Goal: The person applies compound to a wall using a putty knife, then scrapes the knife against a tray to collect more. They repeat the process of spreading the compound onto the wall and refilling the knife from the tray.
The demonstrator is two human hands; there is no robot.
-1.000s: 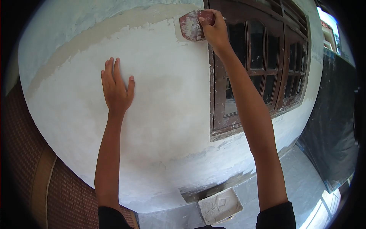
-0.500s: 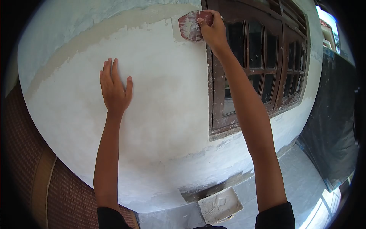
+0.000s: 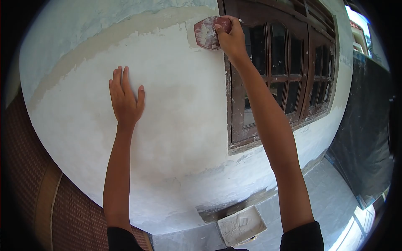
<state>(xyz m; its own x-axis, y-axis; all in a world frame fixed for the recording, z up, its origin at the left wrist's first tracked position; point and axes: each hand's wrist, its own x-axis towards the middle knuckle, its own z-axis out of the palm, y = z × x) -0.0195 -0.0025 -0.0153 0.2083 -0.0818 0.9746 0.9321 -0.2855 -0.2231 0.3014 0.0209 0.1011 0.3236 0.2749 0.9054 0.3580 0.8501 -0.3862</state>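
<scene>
Above the tray (image 3: 241,226) on the floor, the left hand (image 3: 124,100) lies open and flat on the wall (image 3: 176,125), holding nothing, while higher up the right hand (image 3: 229,35) is closed round the scraper (image 3: 204,32) beside the window frame (image 3: 228,104); it looks light, stiff-bladed and putty-slick, best gripped by its handle.

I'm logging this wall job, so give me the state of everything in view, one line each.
wall: coated white, bare band above.
scraper: blade against the wall, smeared white.
right hand: raised, gripping the scraper.
left hand: open, flat on the wall.
window: shut, frame spattered white.
tray: on the floor, holding white paste.
</scene>
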